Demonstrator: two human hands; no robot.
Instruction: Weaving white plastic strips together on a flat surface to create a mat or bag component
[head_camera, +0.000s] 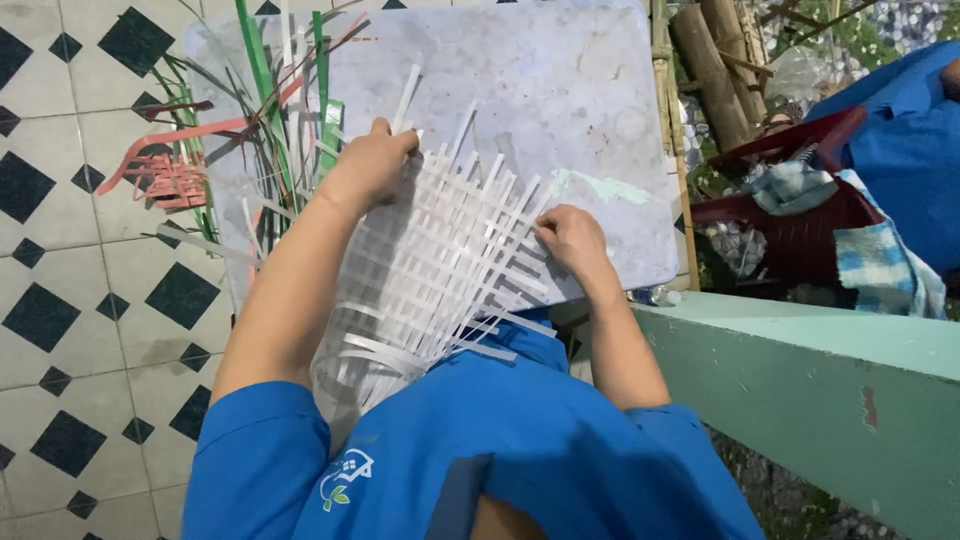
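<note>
Head view, looking down over the person's blue shirt (500, 440). A pale, worn board (580, 100) serves as the work surface and fills the upper centre. On it, reaching from the centre toward 6 o'clock and off the near edge onto the lap, lies a woven mat of white strips (440, 270), open lattice, with loose ends fanning out at 12 and 6 o'clock. Judged from its look, the mat is light, thin and springy; the strips appear smooth and likely to slide out of the weave, and they would crease if bent sharply. It seems best held flat, pressed at the crossings near the woven edge, not lifted by a free end.

The left hand (375, 160), at 11 o'clock of the mat, is closed in a pinch on the tip of one upright white strip (408, 92). The right hand (570, 235), at 3 o'clock, lies with fingers bent, pressing the mat's edge; whether it grips a strip cannot be told.

At 9 to 11 o'clock a heap of spare green and red strips (270, 110) crowds the left hand's side; a small red woven piece (170, 180) lies beyond on the tiled floor (60, 250). At 3 o'clock stand a green ledge (820, 370) and a red plastic chair with cloths (800, 220).
</note>
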